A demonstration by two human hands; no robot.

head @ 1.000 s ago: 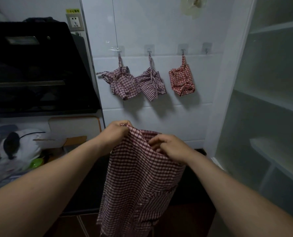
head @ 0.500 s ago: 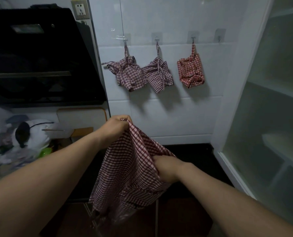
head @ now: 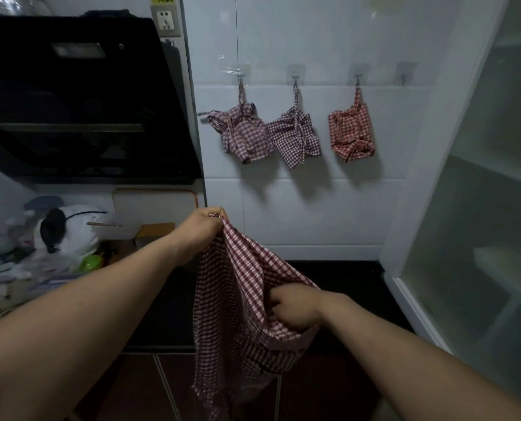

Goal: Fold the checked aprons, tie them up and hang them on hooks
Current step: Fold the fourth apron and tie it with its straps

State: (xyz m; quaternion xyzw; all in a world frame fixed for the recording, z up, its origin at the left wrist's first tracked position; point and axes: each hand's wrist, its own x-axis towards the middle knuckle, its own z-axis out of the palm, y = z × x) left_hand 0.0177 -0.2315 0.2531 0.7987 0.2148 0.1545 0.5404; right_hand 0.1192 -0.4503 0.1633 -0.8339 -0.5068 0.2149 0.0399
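A red-and-white checked apron (head: pixel 231 302) hangs loose in front of me. My left hand (head: pixel 203 227) grips its top edge, held high. Lower and to the right, my right hand (head: pixel 295 305) holds a bunch of the cloth at the apron's side. On the white tiled wall, three tied apron bundles hang from hooks: a purplish one (head: pixel 242 132) on the left, a dark checked one (head: pixel 294 136) in the middle, a red one (head: pixel 351 133) on the right. A fourth hook (head: pixel 405 74), furthest right, carries nothing.
A black range hood (head: pixel 79 101) fills the upper left. Below it, a cluttered counter (head: pixel 49 256) holds bags, a green bowl and a cutting board. A white shelf unit (head: pixel 493 214) stands open on the right. Dark floor lies below the wall.
My right hand has slid from the apron's top edge, near my left hand, down along its side and now holds the cloth lower. My left hand keeps its grip on the top.
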